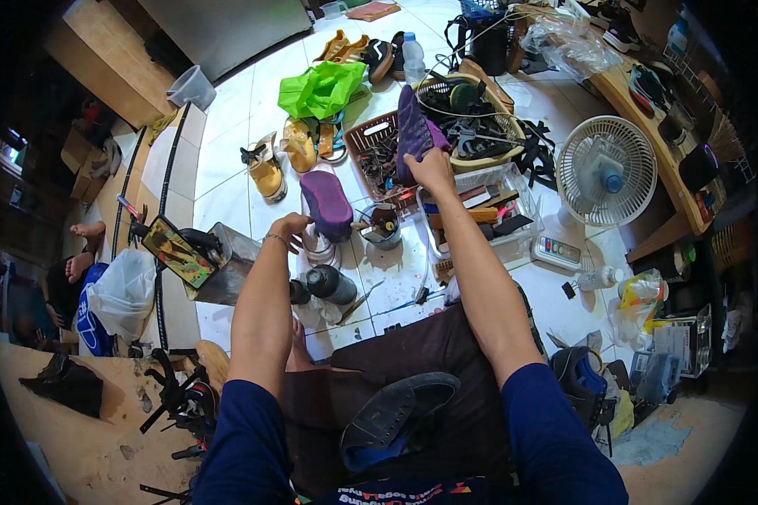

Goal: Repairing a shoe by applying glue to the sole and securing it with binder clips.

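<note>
Purple shoe (414, 118), upper centre, overlaps a brown basket (376, 126) beside a cream basket (488, 161); a cup (385, 239) stands between the hands. Right grip (432, 171) clasps it, arm outstretched; left grip (290, 229), fingers parted, nears a purple sole (327, 204), contact unclear.

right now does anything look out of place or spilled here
A dark shoe lies loose on the person's lap, an odd spot for footwear. Near the left hand, a purple sole faces upward. A black scrap sits stray on the white floor. I can't make out any spill.
</note>
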{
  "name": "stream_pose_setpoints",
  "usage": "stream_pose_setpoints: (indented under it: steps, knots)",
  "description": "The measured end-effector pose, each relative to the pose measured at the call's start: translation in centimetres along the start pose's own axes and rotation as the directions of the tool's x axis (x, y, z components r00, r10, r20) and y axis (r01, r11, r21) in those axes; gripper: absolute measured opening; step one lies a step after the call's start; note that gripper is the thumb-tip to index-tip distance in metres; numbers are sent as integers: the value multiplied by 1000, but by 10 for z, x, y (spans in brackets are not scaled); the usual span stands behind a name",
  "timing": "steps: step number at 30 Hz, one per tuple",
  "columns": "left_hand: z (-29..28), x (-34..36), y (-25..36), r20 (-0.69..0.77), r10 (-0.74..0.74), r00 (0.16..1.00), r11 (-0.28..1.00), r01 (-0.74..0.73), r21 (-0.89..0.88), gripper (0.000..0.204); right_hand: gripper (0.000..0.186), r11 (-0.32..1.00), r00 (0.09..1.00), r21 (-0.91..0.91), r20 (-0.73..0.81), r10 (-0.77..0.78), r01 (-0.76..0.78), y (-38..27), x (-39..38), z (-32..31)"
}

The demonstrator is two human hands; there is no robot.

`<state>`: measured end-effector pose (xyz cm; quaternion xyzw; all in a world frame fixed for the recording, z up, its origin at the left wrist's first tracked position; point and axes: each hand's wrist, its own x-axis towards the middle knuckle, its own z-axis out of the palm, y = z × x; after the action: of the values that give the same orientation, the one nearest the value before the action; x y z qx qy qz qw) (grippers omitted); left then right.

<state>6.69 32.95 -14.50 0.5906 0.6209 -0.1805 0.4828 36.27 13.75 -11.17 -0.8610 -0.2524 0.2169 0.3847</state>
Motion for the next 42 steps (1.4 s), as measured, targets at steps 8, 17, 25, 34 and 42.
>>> stream_pose_setpoints:
  steps: [8, 17, 25, 34, 42]
  knots:
    - [-28, -106, 16, -364, 761, 537, 646, -682, 344, 41, 52, 985, 978, 89, -158, -135, 150, 19, 7, 25]
    - [98, -308, -195, -137, 720, 681, 604, -711, -361, 20, 16, 627, 806, 513, -287, -518, 586, -60, -27, 1]
    - [154, -263, -274, -660, 465, 590, 686, -711, -153, 18, 11, 562, 569, -172, -6, -822, 809, -104, -132, 72]
    - [156, -260, -264, -695, 546, 468, 666, -746, 21, 18, 26, 728, 733, 125, 14, -680, 674, -86, -77, 68]
    - [152, -263, -246, -682, 602, 414, 654, -747, 124, 17, 38, 917, 932, -170, 42, -360, 362, -24, 35, 24]
